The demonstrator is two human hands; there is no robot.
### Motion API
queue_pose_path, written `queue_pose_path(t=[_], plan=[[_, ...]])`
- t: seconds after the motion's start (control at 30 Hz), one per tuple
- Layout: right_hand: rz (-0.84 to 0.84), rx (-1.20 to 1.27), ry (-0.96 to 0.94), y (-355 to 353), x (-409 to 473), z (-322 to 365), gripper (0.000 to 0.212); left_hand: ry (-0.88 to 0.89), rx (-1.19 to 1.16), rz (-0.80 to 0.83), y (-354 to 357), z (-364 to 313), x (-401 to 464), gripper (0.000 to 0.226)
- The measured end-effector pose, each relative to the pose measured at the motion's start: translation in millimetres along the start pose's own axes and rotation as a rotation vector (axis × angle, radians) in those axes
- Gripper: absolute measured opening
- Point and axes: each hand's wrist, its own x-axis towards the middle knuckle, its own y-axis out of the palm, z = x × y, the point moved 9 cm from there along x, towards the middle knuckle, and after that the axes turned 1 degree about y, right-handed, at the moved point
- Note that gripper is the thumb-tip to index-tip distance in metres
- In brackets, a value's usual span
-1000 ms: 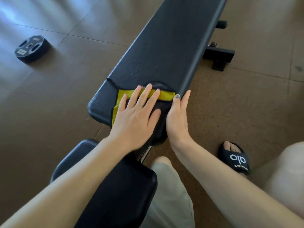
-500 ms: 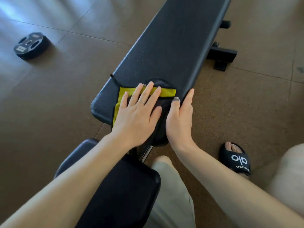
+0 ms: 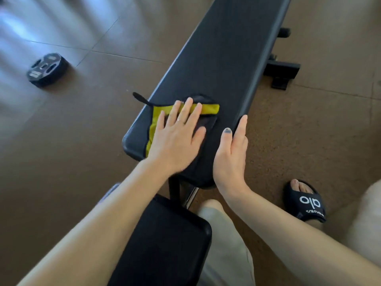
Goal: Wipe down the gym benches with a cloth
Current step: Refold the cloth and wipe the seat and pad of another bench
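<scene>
Black cloth (image 3: 207, 125) under flat left hand (image 3: 177, 139), right hand (image 3: 233, 157) flat against bench (image 3: 222, 58) edge

Soft daylight glares on the floor (image 3: 24, 23) upper left; edges blur.

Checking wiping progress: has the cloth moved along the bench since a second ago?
Yes. The cloth has slid slightly up the bench, away from its near end.

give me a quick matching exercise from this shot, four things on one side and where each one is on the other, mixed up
Things:
1. cloth
2. weight plate
3. right hand
4. sandal

Places:
A. on a foot, right of the bench
B. along the bench's right edge
C. on the floor, far left
D. flat under the left hand

Pairs: 1-D, 2-C, 3-B, 4-A
</scene>
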Motion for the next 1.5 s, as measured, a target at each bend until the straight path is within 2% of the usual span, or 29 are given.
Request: queue_pose_path(t=[0.1,0.2,0.4,0.57,0.73,0.8,0.93,0.97,1.03,1.1,1.17,1.27,1.37,1.5], plan=[[-0.036,0.016,-0.028,-0.4,-0.1,-3.3,0.056,0.153,-0.035,0.012,3.3,-18.4,-40.1,0.065],[-0.040,0.026,-0.023,-0.1,2.4,-6.6,0.055,0.148,-0.006,-0.041,-2.0,-3.2,-8.8,0.063],[0.005,0.024,-0.024,-0.1,5.3,-5.7,0.055,-0.214,-0.105,-0.081,-13.7,78.1,44.4,0.053],[-0.014,0.040,-0.027,-2.1,6.2,-6.2,0.054,-0.437,-0.228,-0.087,-15.4,115.7,24.4,0.050],[-0.035,0.035,-0.036,-1.3,5.6,-8.6,0.054,-0.565,-0.269,-0.137,-9.7,121.4,-29.4,0.050],[-0.040,0.021,-0.040,-0.8,5.9,-9.6,0.054,-0.621,-0.359,-0.184,-2.1,121.2,-49.4,0.052],[-0.050,0.018,-0.045,-1.0,5.1,-9.6,0.055,-0.721,-0.578,-0.408,2.5,120.3,-64.7,0.049],[-0.055,0.023,-0.049,-1.3,4.9,-9.1,0.055,-0.767,-0.553,-0.392,1.3,127.2,-57.8,0.047],[-0.062,0.023,-0.059,-1.8,4.7,-7.9,0.055,-0.831,-0.424,-0.261,-4.3,142.7,-32.1,0.045],[-0.053,0.018,-0.069,-0.9,5.2,-7.3,0.055,-0.820,-0.349,-0.136,-12.5,148.2,-5.4,0.050],[-0.042,0.024,-0.073,-0.4,5.0,-7.6,0.055,-0.771,-0.299,-0.093,-15.0,139.0,7.3,0.052],[-0.047,0.034,-0.076,-0.9,5.1,-8.7,0.054,-0.613,-0.156,-0.141,-6.4,104.1,-14.9,0.058],[-0.073,0.046,-0.070,-2.4,6.0,-10.8,0.055,-0.364,-0.081,-0.219,2.5,39.5,-56.0,0.068],[-0.081,0.038,-0.063,-2.5,7.4,-12.0,0.054,-0.226,-0.030,-0.139,11.6,-7.4,-62.6,0.068]])
